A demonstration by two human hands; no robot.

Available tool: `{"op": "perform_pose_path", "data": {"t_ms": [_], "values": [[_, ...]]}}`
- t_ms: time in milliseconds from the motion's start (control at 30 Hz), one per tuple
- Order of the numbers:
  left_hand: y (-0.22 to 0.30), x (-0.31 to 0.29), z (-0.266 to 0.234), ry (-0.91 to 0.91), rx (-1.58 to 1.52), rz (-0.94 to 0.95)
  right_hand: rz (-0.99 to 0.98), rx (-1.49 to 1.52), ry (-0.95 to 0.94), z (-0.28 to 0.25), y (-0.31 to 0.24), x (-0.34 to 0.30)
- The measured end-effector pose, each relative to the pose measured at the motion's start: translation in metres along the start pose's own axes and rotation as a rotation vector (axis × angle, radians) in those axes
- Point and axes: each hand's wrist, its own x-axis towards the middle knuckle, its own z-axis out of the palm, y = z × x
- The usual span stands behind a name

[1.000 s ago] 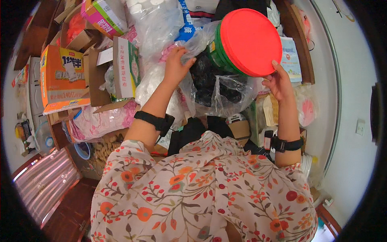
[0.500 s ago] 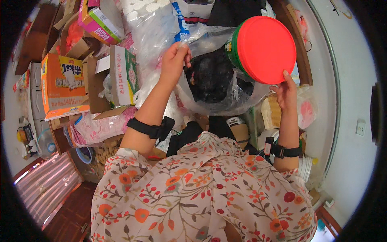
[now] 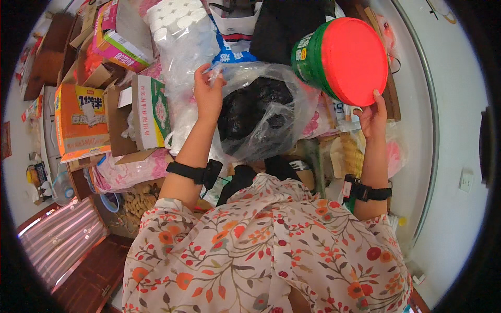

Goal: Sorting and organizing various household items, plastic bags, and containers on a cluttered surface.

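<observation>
- Two bare hands are raised: the right hand grips the near rim of a green bucket, one digit over its red lid, the others curled beneath.
- The left hand has thumb and fingers drawn nearly together, pinching film at the edge of a clear plastic bag (the exact contact is small).
- The bucket sits tipped at upper right, just beside the bag, which holds a black bundle; whether anything beneath bears it, I cannot tell.
- The bucket looks stiff and probably slick; its weight is unknown. Under the lid's rim seems the surest hold, with a palm on the side wall if heavy.
- The bag looks soft, light and easily torn; its gathered mouth should handle best.
- A wooden edge lies close right of the bucket, the wall beyond; an open carton crowds the left. Above the bag seems roomiest.
</observation>
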Motion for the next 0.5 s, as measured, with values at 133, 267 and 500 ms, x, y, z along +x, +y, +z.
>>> {"op": "perform_pose_path", "data": {"t_ms": [133, 267, 500], "values": [[0.016, -0.008, 0.03, -0.132, -0.037, -0.139, 0.082, -0.099, 0.097, -0.026, 0.015, 0.028], [0.059, -0.016, 0.056, -0.284, -0.079, -0.217, 0.158, -0.011, 0.13, -0.053, 0.029, 0.048], [0.12, 0.006, 0.073, -0.262, -0.308, -0.118, -0.027, 0.042, 0.28, -0.085, 0.007, 0.071]]}}
